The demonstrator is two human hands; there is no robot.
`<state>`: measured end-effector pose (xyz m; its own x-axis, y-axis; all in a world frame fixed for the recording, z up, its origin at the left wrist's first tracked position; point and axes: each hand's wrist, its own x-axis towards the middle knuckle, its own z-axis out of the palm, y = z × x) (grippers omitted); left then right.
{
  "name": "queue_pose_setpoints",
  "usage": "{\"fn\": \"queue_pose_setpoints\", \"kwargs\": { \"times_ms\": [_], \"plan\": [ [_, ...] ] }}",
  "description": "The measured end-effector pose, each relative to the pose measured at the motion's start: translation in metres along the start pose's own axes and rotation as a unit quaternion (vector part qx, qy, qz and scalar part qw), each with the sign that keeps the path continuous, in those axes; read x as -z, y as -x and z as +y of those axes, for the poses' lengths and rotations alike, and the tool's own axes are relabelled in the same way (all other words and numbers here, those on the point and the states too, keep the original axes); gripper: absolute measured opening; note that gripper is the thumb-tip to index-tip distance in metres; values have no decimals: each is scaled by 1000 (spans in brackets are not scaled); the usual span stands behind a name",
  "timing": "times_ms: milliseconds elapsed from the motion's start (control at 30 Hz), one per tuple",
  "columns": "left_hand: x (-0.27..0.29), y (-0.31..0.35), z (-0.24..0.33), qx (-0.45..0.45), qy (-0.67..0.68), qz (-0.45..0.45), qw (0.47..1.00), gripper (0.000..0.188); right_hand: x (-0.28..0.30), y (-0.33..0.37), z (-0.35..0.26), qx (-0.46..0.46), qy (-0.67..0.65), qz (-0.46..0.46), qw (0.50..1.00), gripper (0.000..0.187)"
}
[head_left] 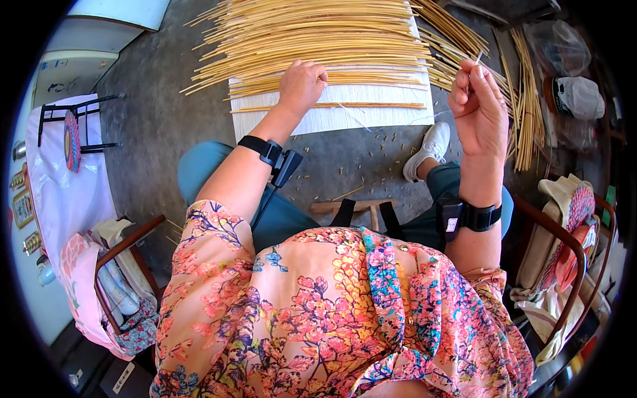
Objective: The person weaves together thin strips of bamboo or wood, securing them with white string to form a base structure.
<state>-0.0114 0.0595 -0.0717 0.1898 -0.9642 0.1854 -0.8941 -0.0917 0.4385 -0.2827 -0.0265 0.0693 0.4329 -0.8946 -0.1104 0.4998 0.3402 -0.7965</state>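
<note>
My left hand (302, 86) rests over the near part of a layer of thin yellow sticks (318, 40). Its fingers are curled down, and what they grip, if anything, is hidden. Raised at the right, my right hand (479, 99) pinches a thin pale needle-like piece (479, 58) that pokes up past the fingertips. Beneath the sticks lies a white ribbed sheet (332, 121). A single stick (332, 106) lies apart from the others near the sheet's front edge. Close to it a fine white thread (355, 116) loops over the sheet.
More stick bundles (527, 99) lie on the floor at the right, beside plastic-wrapped items (577, 96). Short stick offcuts (371, 159) litter the grey floor. A low wooden stool (355, 206) stands between my legs. Wooden-armed chairs flank me, and a white-covered table (70, 192) is at the left.
</note>
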Motion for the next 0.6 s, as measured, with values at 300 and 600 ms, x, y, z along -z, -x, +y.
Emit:
{"fn": "queue_pose_setpoints", "kwargs": {
  "times_ms": [300, 600],
  "plan": [
    [0, 6, 2, -32, 1, 7, 999, 6, 3, 1, -1, 10, 0, 23, 1000, 20],
    [-6, 9, -5, -41, -15, 23, 999, 4, 9, -2, -8, 34, -17, 28, 999, 21]
  ]
}}
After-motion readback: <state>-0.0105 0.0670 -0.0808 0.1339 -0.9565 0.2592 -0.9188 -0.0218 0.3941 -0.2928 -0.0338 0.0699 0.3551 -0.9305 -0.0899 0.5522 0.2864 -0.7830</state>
